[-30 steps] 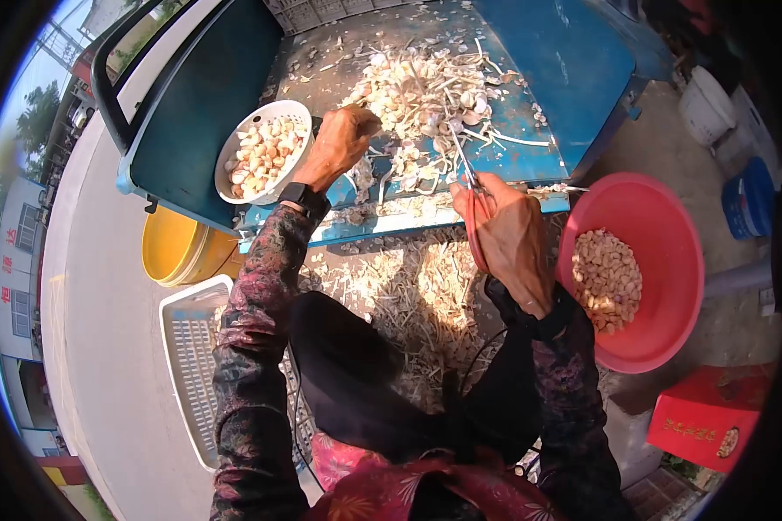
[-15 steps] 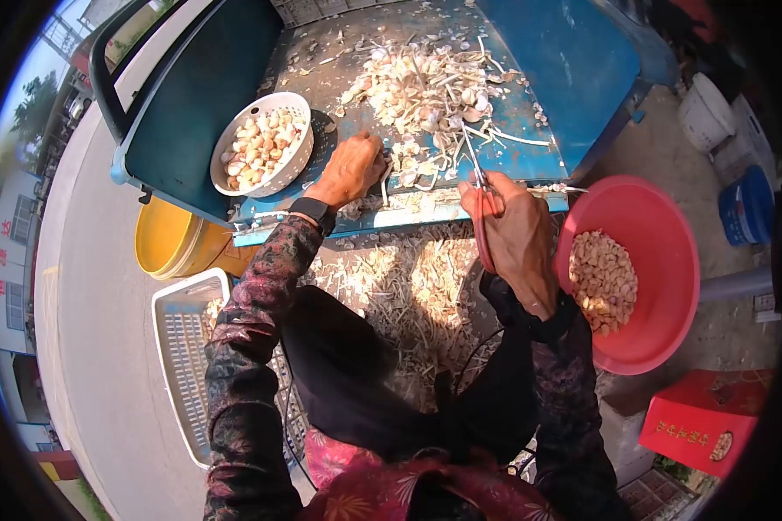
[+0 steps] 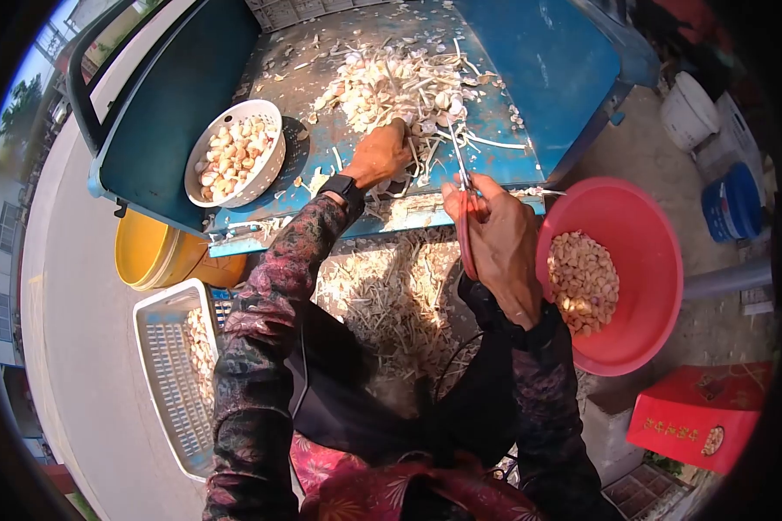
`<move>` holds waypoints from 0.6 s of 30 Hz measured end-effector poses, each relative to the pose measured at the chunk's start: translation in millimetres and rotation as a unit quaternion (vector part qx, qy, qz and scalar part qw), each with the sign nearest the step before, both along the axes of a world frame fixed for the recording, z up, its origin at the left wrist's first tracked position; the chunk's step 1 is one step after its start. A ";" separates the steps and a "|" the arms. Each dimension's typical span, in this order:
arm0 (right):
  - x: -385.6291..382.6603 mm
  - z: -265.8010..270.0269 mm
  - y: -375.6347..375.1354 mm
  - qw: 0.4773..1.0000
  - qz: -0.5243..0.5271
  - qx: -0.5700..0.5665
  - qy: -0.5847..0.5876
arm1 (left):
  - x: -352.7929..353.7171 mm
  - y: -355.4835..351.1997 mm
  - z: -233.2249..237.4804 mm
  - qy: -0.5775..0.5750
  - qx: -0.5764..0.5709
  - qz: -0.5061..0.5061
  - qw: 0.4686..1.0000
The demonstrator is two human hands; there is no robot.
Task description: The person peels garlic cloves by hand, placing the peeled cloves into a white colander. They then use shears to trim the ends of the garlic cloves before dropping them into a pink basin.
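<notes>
My left hand (image 3: 381, 155) is closed at the front edge of a garlic pile (image 3: 395, 91); what its fingers hold, if anything, is hidden. To its right, my right hand (image 3: 500, 239) grips red-handled scissors (image 3: 462, 156), whose metal blades point forward to the pile. Both hands are over the front part of a blue truck bed (image 3: 495, 161) strewn with stems and skins. A white colander (image 3: 274, 169) of garlic bulbs stands on the bed, left of my left hand.
A pink basin (image 3: 656, 286) holding cloves is at the right, above a red box (image 3: 704, 417). Yellow buckets (image 3: 143, 247) and a white crate (image 3: 169, 382) stand at the left. Stems and skins (image 3: 391, 304) cover the ground between my legs. A blue bucket (image 3: 730, 204) is farther right.
My left hand has moved forward and right, up to the pile's edge. My right hand still grips the scissors. The whole view has shifted slightly left.
</notes>
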State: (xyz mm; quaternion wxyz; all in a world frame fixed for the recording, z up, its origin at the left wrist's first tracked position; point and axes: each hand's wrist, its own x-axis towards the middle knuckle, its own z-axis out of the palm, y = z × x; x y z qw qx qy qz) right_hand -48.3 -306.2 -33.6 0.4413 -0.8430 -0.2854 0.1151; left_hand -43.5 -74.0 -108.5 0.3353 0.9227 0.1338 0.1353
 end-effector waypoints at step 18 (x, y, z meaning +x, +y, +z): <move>-1.4 -9.8 4.8 0.997 0.004 0.059 -0.053 | -37.4 -26.6 15.1 0.099 0.070 -0.039 0.992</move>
